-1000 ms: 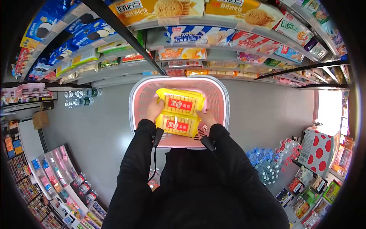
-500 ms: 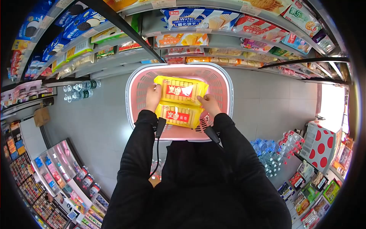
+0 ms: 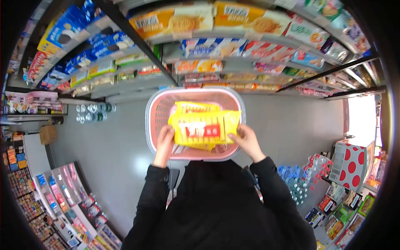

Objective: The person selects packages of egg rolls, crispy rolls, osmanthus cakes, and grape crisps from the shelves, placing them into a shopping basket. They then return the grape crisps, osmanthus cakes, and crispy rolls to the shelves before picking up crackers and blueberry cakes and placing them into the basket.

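Observation:
A yellow biscuit packet [image 3: 204, 130] with a red label is held level between both hands, above the pink basket. My left hand [image 3: 164, 143] grips its left end, and my right hand [image 3: 246, 141] pinches its right end. Beneath it, other yellow packets [image 3: 196, 107] lie in the pink basket [image 3: 237, 102]; the held packet partly covers them. The held packet looks slightly blurred.
Beyond the basket stand shelves [image 3: 166, 52] of packaged biscuits. Water bottles [image 3: 95, 112] are on the floor at left, more bottles [image 3: 293, 175] at right. A polka-dotted box [image 3: 351, 164] stands at far right, and a display rack [image 3: 62, 187] at lower left.
One packet has been raised toward me and now overlaps the others. Both hands have come nearer with it and moved farther apart. The view has shifted, showing more of the upper shelf.

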`<state>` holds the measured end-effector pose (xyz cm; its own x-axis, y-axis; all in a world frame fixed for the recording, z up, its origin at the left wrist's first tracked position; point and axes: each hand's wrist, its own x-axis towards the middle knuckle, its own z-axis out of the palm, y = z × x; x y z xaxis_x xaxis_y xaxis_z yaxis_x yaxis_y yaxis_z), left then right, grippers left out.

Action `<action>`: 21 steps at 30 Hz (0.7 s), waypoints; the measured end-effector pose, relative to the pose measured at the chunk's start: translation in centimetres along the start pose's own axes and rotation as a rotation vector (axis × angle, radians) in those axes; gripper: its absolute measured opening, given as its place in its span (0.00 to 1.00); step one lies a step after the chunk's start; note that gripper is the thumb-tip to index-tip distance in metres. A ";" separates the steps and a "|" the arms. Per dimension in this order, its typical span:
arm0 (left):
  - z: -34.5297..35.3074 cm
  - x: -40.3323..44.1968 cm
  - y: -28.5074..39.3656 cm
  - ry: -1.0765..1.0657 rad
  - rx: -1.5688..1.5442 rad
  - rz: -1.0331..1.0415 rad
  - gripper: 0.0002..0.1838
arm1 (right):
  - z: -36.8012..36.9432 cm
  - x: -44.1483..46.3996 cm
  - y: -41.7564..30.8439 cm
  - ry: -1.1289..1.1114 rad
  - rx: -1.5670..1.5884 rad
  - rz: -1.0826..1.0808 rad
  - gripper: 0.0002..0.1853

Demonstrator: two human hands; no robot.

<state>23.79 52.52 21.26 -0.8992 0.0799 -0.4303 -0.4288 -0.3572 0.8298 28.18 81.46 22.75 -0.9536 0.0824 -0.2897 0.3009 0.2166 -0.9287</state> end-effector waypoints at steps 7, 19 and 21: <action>1.4 -6.3 3.4 -0.117 -0.027 0.031 0.10 | -3.1 -3.4 -7.2 -0.066 0.056 -0.077 0.13; 5.2 -6.4 4.7 -0.152 -0.226 0.086 0.09 | -5.4 -3.7 -7.4 0.001 0.077 -0.175 0.19; 5.8 -6.0 4.9 -0.149 -0.211 0.079 0.09 | -5.9 -4.0 -8.0 0.015 0.056 -0.152 0.18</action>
<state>26.60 55.67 29.98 -0.9388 0.1744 -0.2970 -0.3430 -0.5525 0.7597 29.71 85.17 32.73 -0.9875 0.0679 -0.1421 0.1519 0.1728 -0.9732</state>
